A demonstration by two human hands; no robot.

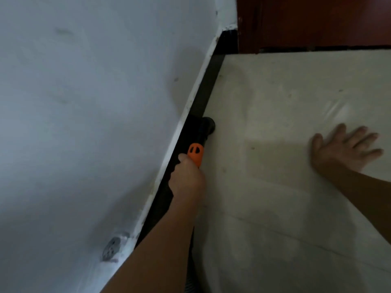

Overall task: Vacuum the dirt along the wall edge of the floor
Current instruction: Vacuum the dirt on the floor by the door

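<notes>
The white wall (84, 102) fills your left side and the pale floor (275, 187) your right, with a red-brown door (317, 20) closing off the far end. Between wall and floor runs a dark strip (209, 81), and that is the edge you are working. The vacuum (195, 153) lies right along it: a black body with an orange piece on top, and its nozzle (208, 125) is down where the strip meets the floor, about halfway to the door. Your left hand (186, 180) is wrapped round the handle just behind the orange piece. Your right hand (342, 146) lies flat on the floor well out from the wall, fingers spread and holding nothing, and it looks like you are propping yourself on it. The tool looks like hard, stiff plastic and seems light enough for one hand, so it should go where your wrist points. Stay behind the orange piece, because choking up further would likely cover it. Expect the smooth floor to let the nozzle glide and skate sideways off the edge, so lean it gently toward the strip. A round grey socket (111, 248) sits low on the wall near your elbow. A few faint specks (252, 148) dot the floor, but whether dirt remains in the dark strip is too dim to tell.
</notes>
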